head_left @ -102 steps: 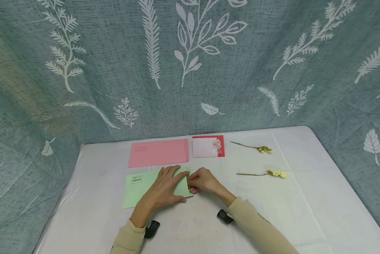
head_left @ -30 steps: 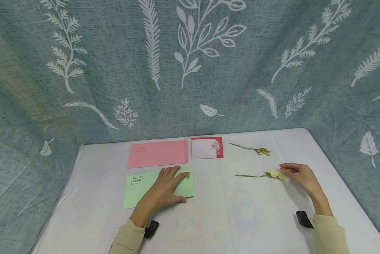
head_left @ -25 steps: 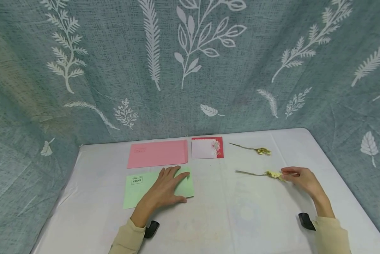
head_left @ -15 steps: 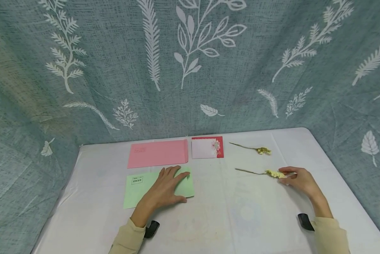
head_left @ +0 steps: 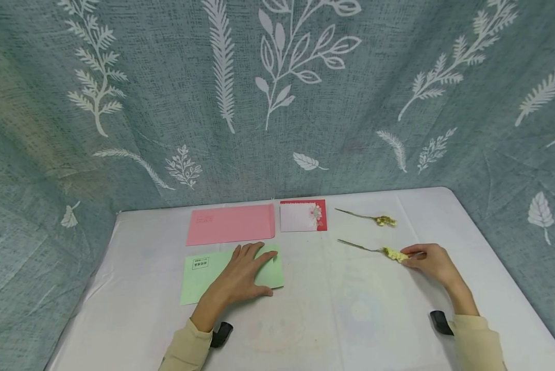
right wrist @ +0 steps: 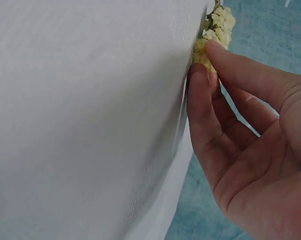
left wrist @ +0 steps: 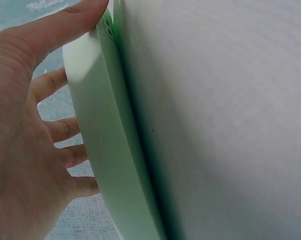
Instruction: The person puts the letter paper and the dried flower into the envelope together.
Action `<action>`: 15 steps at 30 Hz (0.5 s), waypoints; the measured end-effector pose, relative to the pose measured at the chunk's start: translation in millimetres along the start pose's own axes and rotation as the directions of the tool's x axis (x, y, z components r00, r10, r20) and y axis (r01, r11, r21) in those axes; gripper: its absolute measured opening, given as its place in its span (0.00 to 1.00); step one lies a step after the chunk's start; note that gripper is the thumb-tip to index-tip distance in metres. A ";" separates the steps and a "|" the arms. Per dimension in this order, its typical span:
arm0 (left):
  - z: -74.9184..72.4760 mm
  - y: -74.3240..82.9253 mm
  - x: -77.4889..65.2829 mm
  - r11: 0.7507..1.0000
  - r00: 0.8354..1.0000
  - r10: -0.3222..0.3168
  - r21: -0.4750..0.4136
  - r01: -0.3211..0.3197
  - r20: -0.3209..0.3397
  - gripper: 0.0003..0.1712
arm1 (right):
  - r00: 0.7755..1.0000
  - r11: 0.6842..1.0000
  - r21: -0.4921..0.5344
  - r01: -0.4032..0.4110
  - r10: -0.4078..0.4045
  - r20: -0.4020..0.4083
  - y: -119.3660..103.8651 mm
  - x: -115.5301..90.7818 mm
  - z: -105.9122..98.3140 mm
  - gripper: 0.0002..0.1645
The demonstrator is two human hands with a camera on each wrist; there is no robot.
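A light green envelope (head_left: 272, 268) with printed characters lies at the front left, one end toward the middle. My left hand (head_left: 242, 273) rests across it with fingers spread; in the left wrist view the thumb is at its near edge and the fingertips are along the far edge of the envelope (left wrist: 103, 110). On the right, a dried flower (head_left: 393, 253) with a pale yellow head and thin stem lies with its stem pointing left. My right hand (head_left: 430, 263) pinches the tip of its head between thumb and fingers; the right wrist view shows the yellow blossoms (right wrist: 220, 25) just past the fingertips.
Behind the green envelope lies a pink envelope (head_left: 231, 224). Beside it sits a red-bordered card (head_left: 298, 216) with a flower print. A second dried flower (head_left: 385, 220) lies behind the pinched one. A blue-green leaf-patterned cloth (head_left: 240, 154) hangs along the white table's back edge.
My right hand has left the green envelope's right end, gone right to the front dried flower and pinched its head, shifting it slightly left and back. The left hand has stayed in place.
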State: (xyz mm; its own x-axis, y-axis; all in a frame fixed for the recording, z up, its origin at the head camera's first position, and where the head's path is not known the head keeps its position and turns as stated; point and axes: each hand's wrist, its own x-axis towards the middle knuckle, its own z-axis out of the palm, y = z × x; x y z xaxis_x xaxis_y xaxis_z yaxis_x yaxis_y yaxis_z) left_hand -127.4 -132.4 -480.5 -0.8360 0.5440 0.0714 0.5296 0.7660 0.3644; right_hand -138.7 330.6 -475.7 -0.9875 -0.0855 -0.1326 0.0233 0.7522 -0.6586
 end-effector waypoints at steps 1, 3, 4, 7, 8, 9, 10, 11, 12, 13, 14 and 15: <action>0.1 0.1 -0.1 1.000 1.000 0.000 -0.001 0.000 0.000 0.49 | 1.000 1.000 0.003 0.003 -0.003 0.003 -0.3 0.3 0.5 0.17; 0.3 0.2 -0.3 1.000 1.000 -0.001 -0.005 0.001 0.000 0.49 | 1.000 1.000 0.008 0.011 -0.011 0.008 -0.8 0.9 1.0 0.18; 0.4 0.3 -0.3 1.000 1.000 -0.001 -0.007 0.001 0.000 0.49 | 1.000 1.000 0.009 0.014 -0.014 0.011 -1.0 1.0 1.3 0.18; 1.0 0.5 -0.3 1.000 1.000 0.000 -0.007 0.000 -0.002 0.49 | 1.000 1.000 0.006 0.016 -0.016 0.022 -2.0 1.7 2.5 0.19; 1.2 0.6 -0.2 1.000 1.000 0.000 -0.006 0.000 -0.003 0.49 | 1.000 1.000 0.003 0.015 -0.015 0.027 -2.3 1.9 2.9 0.20; 1.5 0.6 -0.1 1.000 1.000 0.001 -0.005 -0.001 -0.005 0.49 | 0.999 1.000 -0.003 0.013 -0.013 0.030 -2.8 2.1 3.6 0.21; 1.5 0.6 -0.3 1.000 1.000 0.001 -0.003 -0.001 -0.005 0.49 | 0.999 1.000 -0.011 0.014 -0.013 0.032 -3.3 2.4 4.4 0.22; 1.8 0.6 -0.3 1.000 1.000 0.002 -0.002 -0.002 -0.006 0.49 | 0.999 1.000 -0.019 0.017 -0.016 0.034 -3.8 2.8 5.0 0.22; 2.0 0.5 -0.4 1.000 1.000 0.003 -0.001 -0.003 -0.008 0.49 | 0.999 1.000 -0.025 0.018 -0.017 0.035 -4.3 3.3 5.8 0.23; 1.9 0.6 -0.6 1.000 1.000 0.004 0.001 -0.004 -0.009 0.50 | 0.999 0.999 -0.030 0.021 -0.020 0.034 -4.6 3.8 6.7 0.23; 2.1 0.5 -0.8 1.000 1.000 0.004 0.002 -0.004 -0.010 0.50 | 0.999 0.999 -0.034 0.025 -0.024 0.033 -4.8 4.4 7.8 0.22; 2.3 0.5 -0.9 1.000 1.000 0.005 0.004 -0.005 -0.011 0.50 | 0.999 0.999 -0.038 0.029 -0.028 0.031 -5.0 5.1 8.7 0.22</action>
State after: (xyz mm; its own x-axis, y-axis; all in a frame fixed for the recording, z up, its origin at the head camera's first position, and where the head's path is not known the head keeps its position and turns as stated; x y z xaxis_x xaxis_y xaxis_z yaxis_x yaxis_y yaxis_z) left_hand -126.0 -131.7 -482.4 -0.8351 0.5438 0.0834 0.5340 0.7648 0.3604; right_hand -142.4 320.7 -479.5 -0.9824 -0.1267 -0.1375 -0.0110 0.7735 -0.6337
